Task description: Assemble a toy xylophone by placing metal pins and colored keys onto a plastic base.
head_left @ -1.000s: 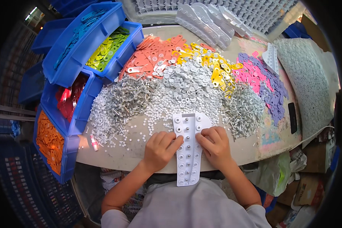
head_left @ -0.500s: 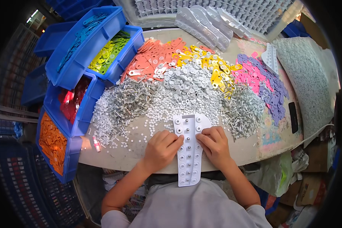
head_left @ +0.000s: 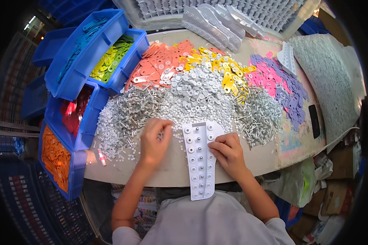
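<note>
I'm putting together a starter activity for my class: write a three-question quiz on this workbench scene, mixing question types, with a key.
1. Multiple choice: What touches the white holder?
A) the left hand only
B) the right hand only
C) both hands

2. True or false: The orange tags lie loose on the tabletop.

3. Fill in the blank: The pink tags lie between the yellow tags and the ____ tags.

Key:
1. B: the right hand is at its right edge, while the left hand is apart from it.
2. False: the orange tags are in a blue bin.
3. Purple.
</note>
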`<state>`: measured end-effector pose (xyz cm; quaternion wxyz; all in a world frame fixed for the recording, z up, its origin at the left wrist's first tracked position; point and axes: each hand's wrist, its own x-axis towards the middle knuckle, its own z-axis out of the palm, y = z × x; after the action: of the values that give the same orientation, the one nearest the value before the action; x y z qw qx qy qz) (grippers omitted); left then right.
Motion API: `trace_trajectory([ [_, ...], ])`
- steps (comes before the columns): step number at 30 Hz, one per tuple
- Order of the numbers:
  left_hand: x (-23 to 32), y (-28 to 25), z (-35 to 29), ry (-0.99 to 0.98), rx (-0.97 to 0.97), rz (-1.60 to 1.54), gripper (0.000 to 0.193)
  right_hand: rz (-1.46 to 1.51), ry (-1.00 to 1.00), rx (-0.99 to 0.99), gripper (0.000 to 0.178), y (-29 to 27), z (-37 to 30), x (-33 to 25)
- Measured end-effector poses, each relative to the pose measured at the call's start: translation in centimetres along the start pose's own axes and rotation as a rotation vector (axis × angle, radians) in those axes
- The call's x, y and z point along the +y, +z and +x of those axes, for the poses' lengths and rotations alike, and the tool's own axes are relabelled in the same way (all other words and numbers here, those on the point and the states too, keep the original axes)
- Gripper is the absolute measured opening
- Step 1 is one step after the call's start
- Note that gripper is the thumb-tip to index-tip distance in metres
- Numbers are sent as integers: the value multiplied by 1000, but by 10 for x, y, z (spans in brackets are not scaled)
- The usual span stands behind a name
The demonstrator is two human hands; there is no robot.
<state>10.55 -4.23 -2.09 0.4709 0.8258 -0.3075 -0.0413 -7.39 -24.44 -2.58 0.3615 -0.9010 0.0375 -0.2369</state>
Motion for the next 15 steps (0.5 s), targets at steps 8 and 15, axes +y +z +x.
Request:
trace_trajectory([
  [8,-8,-1,71,283,91,419,17,-24,-9,11,21,-1,-4,1],
  [15,-17,19,84,427,31,613,7,6,16,129,18,-7,4,1],
])
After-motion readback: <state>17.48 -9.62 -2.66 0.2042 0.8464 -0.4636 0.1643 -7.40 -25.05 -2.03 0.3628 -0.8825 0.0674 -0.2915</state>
